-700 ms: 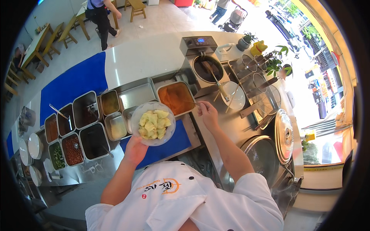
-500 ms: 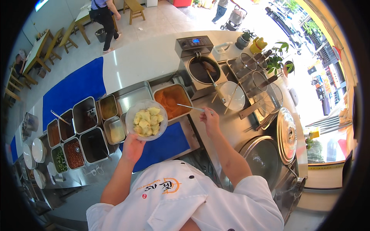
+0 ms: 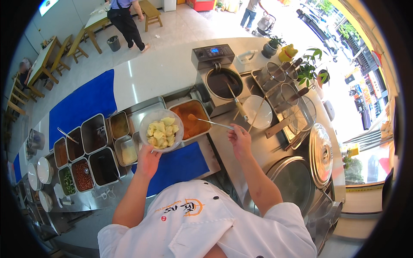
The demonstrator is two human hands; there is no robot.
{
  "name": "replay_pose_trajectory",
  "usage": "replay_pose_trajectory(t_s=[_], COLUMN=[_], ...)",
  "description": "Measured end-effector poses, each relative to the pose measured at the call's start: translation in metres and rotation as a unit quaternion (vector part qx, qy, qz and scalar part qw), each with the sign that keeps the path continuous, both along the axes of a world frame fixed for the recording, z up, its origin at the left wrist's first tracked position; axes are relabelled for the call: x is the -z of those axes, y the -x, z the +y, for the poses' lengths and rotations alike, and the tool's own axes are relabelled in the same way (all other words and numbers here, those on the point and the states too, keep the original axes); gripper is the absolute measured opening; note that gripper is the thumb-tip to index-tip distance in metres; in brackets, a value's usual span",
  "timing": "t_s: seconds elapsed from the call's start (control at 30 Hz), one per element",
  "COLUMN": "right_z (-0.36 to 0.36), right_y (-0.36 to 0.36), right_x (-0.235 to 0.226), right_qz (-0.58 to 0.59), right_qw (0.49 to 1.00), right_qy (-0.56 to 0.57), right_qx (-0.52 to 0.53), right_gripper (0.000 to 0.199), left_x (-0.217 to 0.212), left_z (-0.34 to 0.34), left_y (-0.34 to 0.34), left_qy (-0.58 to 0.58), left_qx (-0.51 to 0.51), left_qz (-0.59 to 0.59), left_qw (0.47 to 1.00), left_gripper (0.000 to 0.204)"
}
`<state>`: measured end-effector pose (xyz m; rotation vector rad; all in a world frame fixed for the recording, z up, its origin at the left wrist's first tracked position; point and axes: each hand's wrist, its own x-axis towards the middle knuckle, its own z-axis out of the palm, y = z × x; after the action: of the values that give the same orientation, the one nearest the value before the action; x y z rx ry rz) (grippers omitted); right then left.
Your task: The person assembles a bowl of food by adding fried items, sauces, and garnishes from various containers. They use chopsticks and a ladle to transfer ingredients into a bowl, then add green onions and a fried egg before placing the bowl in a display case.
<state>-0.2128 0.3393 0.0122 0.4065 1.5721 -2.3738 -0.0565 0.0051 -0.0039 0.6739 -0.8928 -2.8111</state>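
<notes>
At the far left of the desk (image 3: pixel 172 73) stand stacked white plates (image 3: pixel 36 170) and a block of steel condiment tubs (image 3: pixel 92 150) with dark sauces, chopped greens and red bits, none of them touched. The left hand (image 3: pixel 148 160) comes next: its grip is closed under a clear bowl (image 3: pixel 161 129) of pale yellow dumpling-like pieces, held up just above the tubs and beside the orange sauce tray (image 3: pixel 192 119). The right hand (image 3: pixel 240 138) pinches the handle of a long metal spoon (image 3: pixel 211 122), whose head rests in that tray, loaded with orange sauce. The step in hand looks like saucing the bowl; the next move would call for lifting the spoon level and carrying it left over the tray's edge to the bowl without dripping on the blue cloth (image 3: pixel 176 165) below. Further right sit a deep fryer (image 3: pixel 221 81) with a ladle in it, a white bowl (image 3: pixel 257 112), wire strainers (image 3: pixel 292 99) and a large steel lid (image 3: pixel 322 155); these lie behind the spoon's path, so little stands in the way. People walk on the floor beyond.
</notes>
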Motion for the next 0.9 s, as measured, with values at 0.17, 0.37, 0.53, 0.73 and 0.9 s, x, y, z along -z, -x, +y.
replay_pose_trajectory(t_s=[0.17, 0.37, 0.53, 0.73, 0.9], right_z=[0.000, 0.001, -0.004, -0.020, -0.029], right_y=[0.000, 0.001, -0.005, -0.019, -0.036], right_x=[-0.020, -0.055, -0.085, -0.090, -0.089], right_qz=[0.020, 0.043, 0.061, 0.049, 0.068], right_qw=[1.000, 0.999, 0.998, 0.996, 0.992], right_qy=[-0.006, 0.008, 0.014, 0.003, -0.028], right_qx=[0.020, 0.012, -0.022, -0.072, -0.101], right_gripper=[0.025, 0.023, 0.024, 0.025, 0.023], left_x=[0.004, -0.013, -0.014, -0.022, -0.024], left_z=[0.000, 0.007, 0.008, 0.016, 0.018], left_y=[0.008, 0.019, 0.026, 0.032, 0.031], left_qy=[0.009, 0.022, 0.028, 0.025, 0.022], left_qx=[-0.007, -0.013, 0.013, 0.040, 0.055], left_qz=[-0.026, -0.024, -0.024, -0.037, -0.034], left_qw=[1.000, 0.999, 0.999, 0.998, 0.998], left_gripper=[0.060, 0.057, 0.056, 0.049, 0.048])
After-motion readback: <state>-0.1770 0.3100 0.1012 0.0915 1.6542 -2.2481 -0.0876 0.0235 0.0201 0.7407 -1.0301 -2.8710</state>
